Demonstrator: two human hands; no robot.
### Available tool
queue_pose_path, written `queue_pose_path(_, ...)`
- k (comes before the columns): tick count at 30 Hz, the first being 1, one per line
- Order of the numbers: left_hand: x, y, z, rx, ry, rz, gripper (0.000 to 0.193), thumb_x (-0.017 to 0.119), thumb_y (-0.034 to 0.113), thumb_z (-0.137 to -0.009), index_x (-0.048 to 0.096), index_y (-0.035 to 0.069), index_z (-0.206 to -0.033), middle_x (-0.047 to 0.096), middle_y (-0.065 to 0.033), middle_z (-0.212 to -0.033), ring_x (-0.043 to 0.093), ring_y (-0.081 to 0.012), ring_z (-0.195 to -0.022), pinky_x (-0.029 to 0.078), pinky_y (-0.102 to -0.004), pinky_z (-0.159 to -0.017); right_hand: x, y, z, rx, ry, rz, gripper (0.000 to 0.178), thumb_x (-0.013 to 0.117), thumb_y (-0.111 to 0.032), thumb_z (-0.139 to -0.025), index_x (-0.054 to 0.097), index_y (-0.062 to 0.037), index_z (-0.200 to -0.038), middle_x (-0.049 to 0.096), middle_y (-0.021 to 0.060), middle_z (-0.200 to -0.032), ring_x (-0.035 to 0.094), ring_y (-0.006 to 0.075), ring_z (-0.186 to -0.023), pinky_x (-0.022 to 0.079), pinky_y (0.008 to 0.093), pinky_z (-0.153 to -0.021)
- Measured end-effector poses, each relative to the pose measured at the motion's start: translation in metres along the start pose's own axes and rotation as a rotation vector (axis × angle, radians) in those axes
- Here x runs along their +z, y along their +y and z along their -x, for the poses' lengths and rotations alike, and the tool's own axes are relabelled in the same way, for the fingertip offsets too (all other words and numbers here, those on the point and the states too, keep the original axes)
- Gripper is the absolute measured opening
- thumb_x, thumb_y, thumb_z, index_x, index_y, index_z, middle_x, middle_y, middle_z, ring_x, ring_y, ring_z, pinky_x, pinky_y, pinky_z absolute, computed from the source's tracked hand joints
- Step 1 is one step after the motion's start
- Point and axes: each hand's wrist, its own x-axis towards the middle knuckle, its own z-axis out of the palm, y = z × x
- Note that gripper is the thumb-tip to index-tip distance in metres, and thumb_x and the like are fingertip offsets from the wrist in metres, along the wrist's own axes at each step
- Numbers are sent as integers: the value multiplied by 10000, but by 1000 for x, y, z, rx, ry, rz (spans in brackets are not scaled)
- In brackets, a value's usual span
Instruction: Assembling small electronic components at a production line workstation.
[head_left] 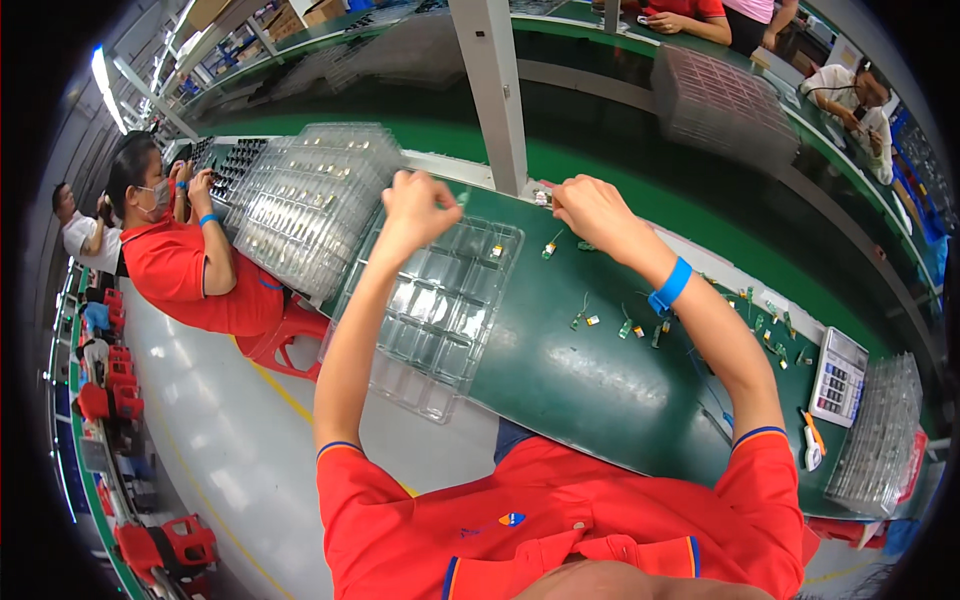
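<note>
My left hand (420,212) is raised over the far part of a clear plastic tray (440,300). Its thumb and forefinger are pinched on a small green circuit board (462,199). In one tray pocket lies a small gold-and-white part (497,251). My right hand (595,210), with a blue wristband (670,286), hovers at the far edge of the green bench. Its fingers are closed, and what they hold, if anything, is hidden. Just beside its fingertips is a small pale part (543,197). Below lies a wired circuit board (550,249).
Several small wired boards (626,328) are scattered over the green bench (560,390). A tall stack of clear trays (315,200) stands at left, beside a seated co-worker (200,260). At right are a calculator (838,376), an orange-and-white tool (812,442) and more trays (878,435). A grey post (492,100) rises ahead.
</note>
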Motion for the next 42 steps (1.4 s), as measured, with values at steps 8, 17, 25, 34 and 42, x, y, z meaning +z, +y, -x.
queue_pose_path(8, 25, -53, 23, -22, 21, -46, 113, 728, 201, -607, 689, 100, -643, 613, -91, -882, 502, -317, -951, 373, -455, -758, 29, 16, 31, -38, -175, 43, 128, 673, -101, -699, 630, 4, -760, 640, 177, -757, 626, 347, -776, 492, 431, -707)
queue_pose_path(17, 14, -44, 23, 7, 35, 2, 203, 757, 279, -685, 685, 90, -673, 610, -76, -849, 507, -292, -923, 369, -439, -762, 13, -19, -17, -123, 108, -127, 55, 615, -65, -743, 600, -18, -767, 608, 138, -779, 589, 324, -829, 483, 415, -738)
queue_pose_path(25, -5, -49, 34, 20, 122, 13, 217, 727, 267, -748, 685, 57, -785, 612, -81, -817, 545, -293, -858, 424, -395, -774, 64, -59, -48, -620, 126, 28, 70, 560, -85, -741, 557, -47, -799, 578, 77, -829, 569, 261, -823, 486, 364, -754)
queue_pose_path(34, 22, -7, 27, 301, 65, 198, 126, 727, 162, -721, 685, 45, -743, 633, -91, -793, 554, -289, -807, 433, -383, -733, -17, -1, -14, -243, 224, -161, 124, 600, -82, -824, 655, -39, -927, 648, 140, -866, 613, 317, -845, 496, 391, -760)
queue_pose_path(42, 78, 68, 24, 457, 75, -16, 284, 803, 265, -629, 640, 34, -652, 544, -78, -756, 479, -256, -864, 324, -383, -752, -81, 4, 65, -64, 44, -51, 107, 596, -81, -841, 653, -7, -891, 637, 139, -830, 606, 307, -809, 489, 383, -734)
